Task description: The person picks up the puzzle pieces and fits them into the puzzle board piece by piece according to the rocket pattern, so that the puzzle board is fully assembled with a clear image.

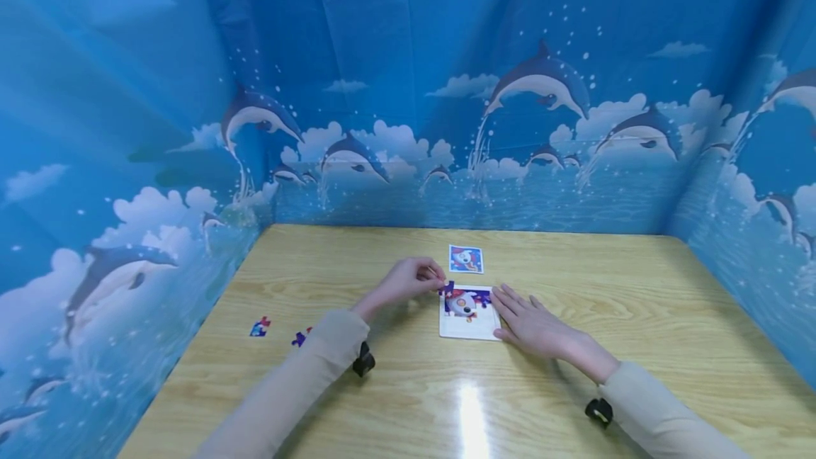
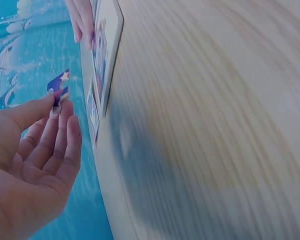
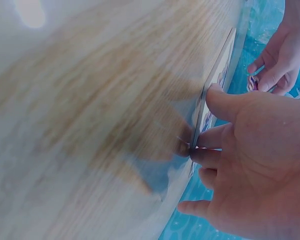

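above the far left corner of the puzzle tray [image 1: 469,329], the left hand [image 1: 408,279] pinched a purple piece [image 2: 55,90], seemingly mid-fitting, which likely called next for careful aligning while the right hand [image 1: 534,326], fingers outstretched, steadied the right edge.

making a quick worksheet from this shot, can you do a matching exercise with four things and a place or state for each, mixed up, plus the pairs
1. left hand
2. right hand
3. picture card
4. jigsaw tray

A. touching the tray's right edge
B. white-edged, only partly filled
C. pinching a purple jigsaw piece
D. lying just beyond the tray

Pairs: 1-C, 2-A, 3-D, 4-B
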`<state>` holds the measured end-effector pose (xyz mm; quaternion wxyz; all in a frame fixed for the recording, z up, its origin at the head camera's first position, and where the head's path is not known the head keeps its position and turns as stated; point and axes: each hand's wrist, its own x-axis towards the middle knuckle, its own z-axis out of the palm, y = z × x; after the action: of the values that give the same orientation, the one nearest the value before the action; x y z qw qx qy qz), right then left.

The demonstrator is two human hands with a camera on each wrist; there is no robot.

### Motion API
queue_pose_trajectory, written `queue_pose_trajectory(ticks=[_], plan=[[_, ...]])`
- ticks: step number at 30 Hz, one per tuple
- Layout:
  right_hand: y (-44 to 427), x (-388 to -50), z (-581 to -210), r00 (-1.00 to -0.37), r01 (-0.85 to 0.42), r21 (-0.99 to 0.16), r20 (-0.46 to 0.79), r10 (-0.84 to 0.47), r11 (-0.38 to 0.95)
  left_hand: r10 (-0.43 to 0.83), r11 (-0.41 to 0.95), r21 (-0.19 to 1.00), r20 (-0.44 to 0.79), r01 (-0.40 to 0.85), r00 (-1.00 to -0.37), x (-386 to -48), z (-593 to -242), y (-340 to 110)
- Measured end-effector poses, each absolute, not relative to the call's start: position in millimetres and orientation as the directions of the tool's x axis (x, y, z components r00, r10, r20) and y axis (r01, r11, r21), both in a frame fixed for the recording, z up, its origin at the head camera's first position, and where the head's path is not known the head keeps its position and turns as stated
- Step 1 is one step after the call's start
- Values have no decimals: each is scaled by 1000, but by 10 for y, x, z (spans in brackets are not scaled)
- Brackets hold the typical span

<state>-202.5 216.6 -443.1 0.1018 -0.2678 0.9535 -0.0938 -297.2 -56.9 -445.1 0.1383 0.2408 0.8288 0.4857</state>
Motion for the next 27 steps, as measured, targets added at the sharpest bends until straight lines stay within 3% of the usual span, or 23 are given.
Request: queue_pose_trajectory(ticks=[8, 27], plan=[[2164, -2025, -4428, -840, -489, -234, -136, -526, 840, 549, 396, 871, 30, 292, -835, -2906, -4463, -249], [2177, -2037, -4449, -838, -497, -225, -128, -531, 838, 535, 536, 765, 21, 358, -845, -2803, -4628, 165]])
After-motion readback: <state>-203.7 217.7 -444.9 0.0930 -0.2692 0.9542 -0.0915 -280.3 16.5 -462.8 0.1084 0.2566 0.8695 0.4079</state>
